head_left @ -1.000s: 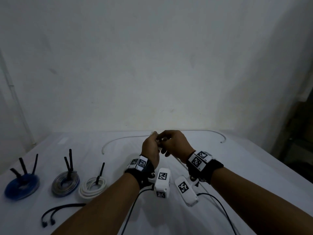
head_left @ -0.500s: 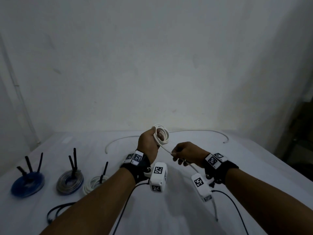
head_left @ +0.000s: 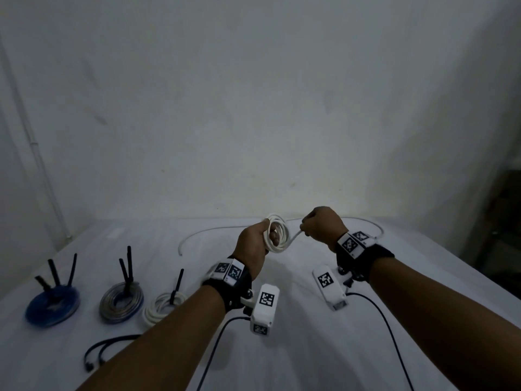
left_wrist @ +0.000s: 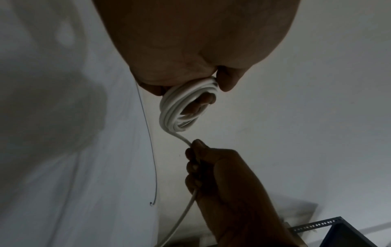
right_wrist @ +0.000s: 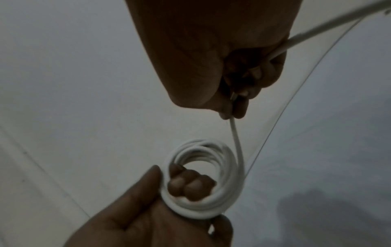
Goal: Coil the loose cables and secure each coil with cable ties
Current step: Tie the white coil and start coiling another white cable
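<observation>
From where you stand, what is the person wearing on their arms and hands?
Both forearms are bare, with no sleeves or gloves. The left hand and right hand each have a black wrist strap bearing white tags printed with black square codes. A white camera box, also code-marked, hangs under each wrist, trailing a thin black lead.

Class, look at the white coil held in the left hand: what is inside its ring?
Inside the white coil, fingertips of the left hand poke through, curled around the loops. The thumb presses outside. The cable's starting end is hidden among the loops.
</observation>
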